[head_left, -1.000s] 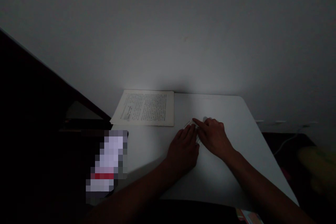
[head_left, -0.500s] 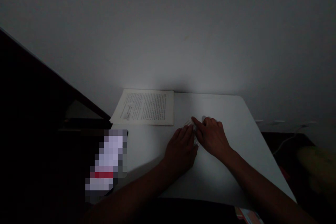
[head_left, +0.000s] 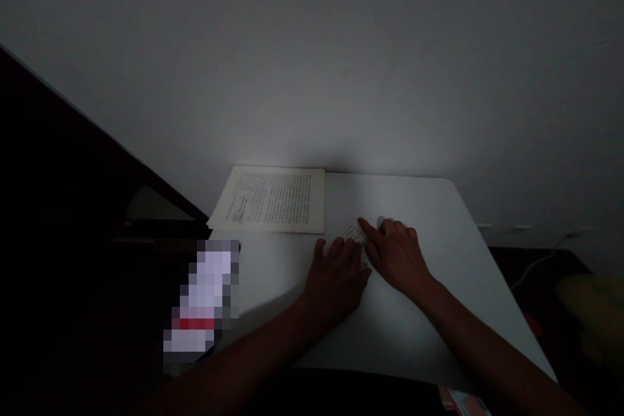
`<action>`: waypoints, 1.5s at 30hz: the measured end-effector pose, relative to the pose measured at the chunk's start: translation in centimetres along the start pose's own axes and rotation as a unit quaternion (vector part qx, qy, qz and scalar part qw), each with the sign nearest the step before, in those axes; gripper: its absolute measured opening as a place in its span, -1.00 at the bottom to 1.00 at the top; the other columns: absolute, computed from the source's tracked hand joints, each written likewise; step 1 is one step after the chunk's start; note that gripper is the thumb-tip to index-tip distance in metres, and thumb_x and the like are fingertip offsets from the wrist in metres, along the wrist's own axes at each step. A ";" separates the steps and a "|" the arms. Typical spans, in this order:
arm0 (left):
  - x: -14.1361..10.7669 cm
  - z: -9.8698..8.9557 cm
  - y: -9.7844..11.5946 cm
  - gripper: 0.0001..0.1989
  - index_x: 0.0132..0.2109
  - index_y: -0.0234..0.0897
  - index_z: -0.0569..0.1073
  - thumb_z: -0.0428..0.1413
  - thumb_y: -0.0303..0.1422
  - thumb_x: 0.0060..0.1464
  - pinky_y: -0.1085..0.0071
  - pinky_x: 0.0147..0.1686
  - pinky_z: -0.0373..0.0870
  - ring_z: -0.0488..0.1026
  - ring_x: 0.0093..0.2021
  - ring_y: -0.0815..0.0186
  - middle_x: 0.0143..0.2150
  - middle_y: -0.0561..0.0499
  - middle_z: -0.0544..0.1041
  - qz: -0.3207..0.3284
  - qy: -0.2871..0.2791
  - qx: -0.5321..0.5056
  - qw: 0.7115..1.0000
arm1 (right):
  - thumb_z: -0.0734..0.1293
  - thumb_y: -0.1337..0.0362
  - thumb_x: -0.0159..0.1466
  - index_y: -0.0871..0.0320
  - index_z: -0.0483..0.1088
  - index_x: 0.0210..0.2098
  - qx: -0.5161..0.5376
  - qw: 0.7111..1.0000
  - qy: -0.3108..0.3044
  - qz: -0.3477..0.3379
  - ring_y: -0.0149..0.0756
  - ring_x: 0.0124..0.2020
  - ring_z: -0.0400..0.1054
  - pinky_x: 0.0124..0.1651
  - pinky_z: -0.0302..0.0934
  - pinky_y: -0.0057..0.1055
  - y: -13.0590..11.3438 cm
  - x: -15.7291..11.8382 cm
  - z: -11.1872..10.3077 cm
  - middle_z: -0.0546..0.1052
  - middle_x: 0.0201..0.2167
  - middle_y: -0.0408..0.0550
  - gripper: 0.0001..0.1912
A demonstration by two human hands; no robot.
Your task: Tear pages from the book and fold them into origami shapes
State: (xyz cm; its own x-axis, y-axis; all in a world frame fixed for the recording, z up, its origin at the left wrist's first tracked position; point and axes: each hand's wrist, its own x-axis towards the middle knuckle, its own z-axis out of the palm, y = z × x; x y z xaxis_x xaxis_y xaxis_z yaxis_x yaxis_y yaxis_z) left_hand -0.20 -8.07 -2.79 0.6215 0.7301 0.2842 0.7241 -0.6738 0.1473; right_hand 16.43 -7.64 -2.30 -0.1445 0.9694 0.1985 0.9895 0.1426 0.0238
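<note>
A small folded piece of printed paper (head_left: 351,231) lies on the white table (head_left: 273,299), mostly covered by my hands. My left hand (head_left: 337,276) rests over its near part, fingers bent down onto it and the little finger raised apart. From the right, my right hand (head_left: 397,253) meets the paper, its index fingertip pressing the upper corner and its thumb tucked in close. The other right fingers curl over the tabletop. How many layers the paper has is hidden under my hands.
Printed sheets (head_left: 273,201) lie at the table's back left, against the wall (head_left: 312,65). A pixelated, pale lit object (head_left: 207,292) is at the left edge. Beyond the right edge are a cable (head_left: 533,266) and a dim yellowish shape (head_left: 592,312).
My left fingers have drawn back a little and the little finger has lifted, showing more of the paper's print. My right hand is nearly still. The view has shifted slightly.
</note>
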 end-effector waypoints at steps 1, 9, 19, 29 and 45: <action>0.0 -0.1 0.0 -0.62 0.10 -0.27 0.31 -0.13 -0.21 0.24 -0.05 0.08 0.08 0.28 0.10 0.09 0.05 -0.13 0.43 -0.002 0.001 0.000 1.000 | 0.16 0.20 0.30 0.02 0.21 0.19 0.000 1.000 0.000 0.000 -0.16 -0.24 0.16 -0.22 -0.10 -0.28 0.0 0.0 0.0 0.36 -0.29 0.04 -0.54; 0.0 -0.5 -0.4 -0.65 0.10 -0.21 0.31 -0.13 -0.24 0.24 -0.05 0.09 0.05 0.26 0.11 0.09 0.11 -0.12 0.39 -0.015 -0.008 -0.010 1.000 | 0.16 0.21 0.31 0.02 0.19 0.20 -0.009 1.000 -0.013 0.005 -0.15 -0.24 0.16 -0.22 -0.10 -0.28 -0.1 -0.1 -0.2 0.36 -0.27 0.04 -0.54; -0.2 -0.9 -0.9 -0.67 0.09 -0.23 0.33 -0.16 -0.32 0.26 -0.02 0.08 0.06 0.29 0.09 0.12 0.10 -0.08 0.42 -0.018 0.000 0.004 1.000 | 0.18 0.22 0.29 0.02 0.21 0.19 -0.001 1.000 0.004 0.001 -0.15 -0.24 0.15 -0.22 -0.12 -0.29 0.0 0.0 0.2 0.35 -0.30 0.03 -0.54; -1.0 -2.2 -2.7 -0.69 0.05 -0.22 0.38 -0.12 -0.35 0.23 0.03 0.03 0.13 0.29 0.08 0.10 0.11 -0.11 0.38 -0.067 -0.013 0.017 0.998 | 0.17 0.23 0.29 0.04 0.21 0.19 -0.005 1.000 0.003 -0.001 -0.15 -0.24 0.15 -0.23 -0.11 -0.28 0.0 0.0 0.0 0.36 -0.29 0.05 -0.53; 1.3 -3.0 -3.0 -0.76 -0.09 -0.33 0.41 -0.02 -0.30 0.18 0.18 -0.10 0.30 0.35 -0.12 0.16 -0.14 -0.13 0.44 -0.098 0.042 -0.030 0.994 | 0.19 0.24 0.28 0.03 0.20 0.20 0.004 1.000 0.000 0.003 -0.17 -0.24 0.15 -0.21 -0.11 -0.29 -0.1 -0.1 -0.1 0.35 -0.28 0.04 -0.52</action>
State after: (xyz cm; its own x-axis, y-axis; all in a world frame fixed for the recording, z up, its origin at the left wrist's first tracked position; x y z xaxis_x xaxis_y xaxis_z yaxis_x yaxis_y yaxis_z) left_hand -2.42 -5.45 -0.02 0.4411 0.8372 0.3232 0.8082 -0.5272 0.2625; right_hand 16.39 -7.78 -2.24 -0.1390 0.9702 0.1986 0.9902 0.1390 0.0142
